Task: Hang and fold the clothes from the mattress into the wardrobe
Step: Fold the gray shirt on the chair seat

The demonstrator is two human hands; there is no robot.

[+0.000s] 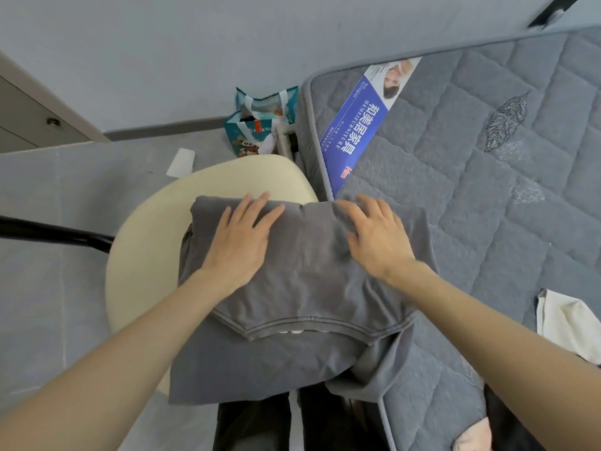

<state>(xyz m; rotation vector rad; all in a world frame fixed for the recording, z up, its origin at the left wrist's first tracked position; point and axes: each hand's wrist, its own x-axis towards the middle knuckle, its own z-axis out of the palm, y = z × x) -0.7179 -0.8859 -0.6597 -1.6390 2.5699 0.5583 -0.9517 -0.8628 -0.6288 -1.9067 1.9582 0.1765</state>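
Fingers (255, 206) of left hand (239, 245) and right hand (379, 237) lie flat, gripping nothing; shirt (302, 288) beneath bridges chair (146, 255) and mattress (487, 190), may sag unfolded.

Both arms were out in front, bare forearms coming in from the bottom corners and angling toward each other. Left hand (242, 242) was palm down, fingers straight and a bit fanned, pointing away from the body. Right hand (379, 242) was pretty much the mirror of it, palm down and flat, fingers loosely spread, tipped slightly inward. The hands were side by side but apart, not touching, and neither one was curled around anything.
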